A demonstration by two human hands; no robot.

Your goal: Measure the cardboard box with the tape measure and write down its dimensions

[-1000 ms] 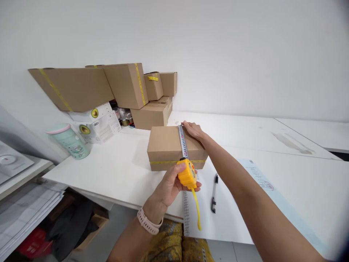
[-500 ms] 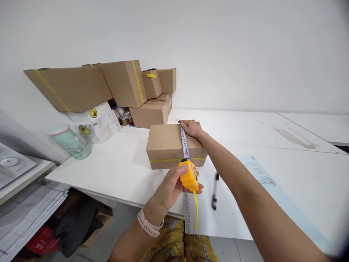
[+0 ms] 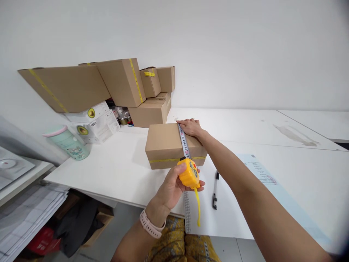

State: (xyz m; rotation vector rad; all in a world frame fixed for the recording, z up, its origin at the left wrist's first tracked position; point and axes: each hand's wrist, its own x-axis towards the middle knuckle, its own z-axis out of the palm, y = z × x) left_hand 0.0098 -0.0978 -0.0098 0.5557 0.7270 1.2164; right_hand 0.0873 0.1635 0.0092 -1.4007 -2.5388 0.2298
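Observation:
A closed cardboard box (image 3: 166,136) with a yellow tape band round its side sits on the white table in front of me. My left hand (image 3: 174,183) is wrapped round the yellow case of a tape measure (image 3: 188,174), just off the box's near side. From the case, the metal blade (image 3: 183,140) runs across the box top to its far edge. There my right hand (image 3: 190,127) lies on the box and holds the blade's end, its fingertips partly hidden over the edge. A yellow strap dangles from the case.
A spiral notebook (image 3: 201,218) with a pen (image 3: 216,191) on it lies right of my left hand. A printed bluish sheet (image 3: 261,174) is farther right. Several cardboard boxes (image 3: 148,112) are stacked at the back left, near a mint-green tumbler (image 3: 71,143) and white avocado-print boxes (image 3: 102,127).
The tape measure's case has tilted slightly in my left hand, turning its label more toward me. My right hand stays at the far edge. The view has shifted a little.

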